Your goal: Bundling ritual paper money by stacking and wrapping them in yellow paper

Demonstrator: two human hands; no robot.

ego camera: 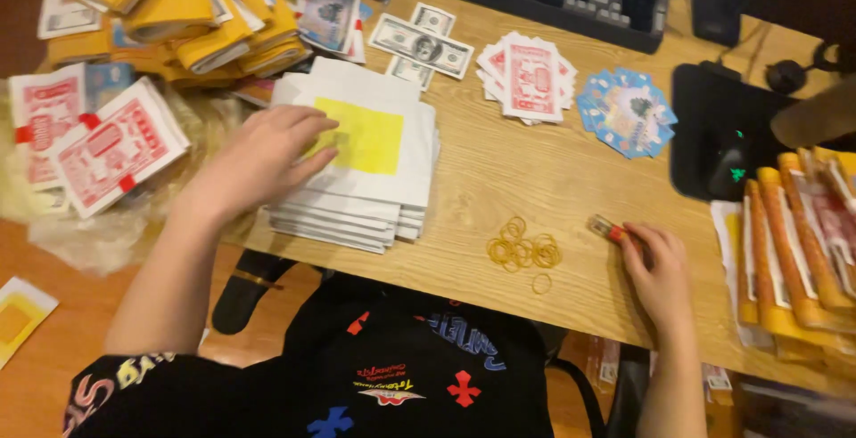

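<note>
Beside the rubber bands (524,252), the right hand (660,276) pinches a small lighter-like object (604,227), while the left hand (267,155) lies spread on the paper stack (374,180).

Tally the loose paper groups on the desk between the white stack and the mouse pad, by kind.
Banknote group: 1
Red-and-white fan: 1
Blue fan: 1
Total: 3
The left hand rests on the white stack; the right hand touches a small red object near the rubber bands.
</note>
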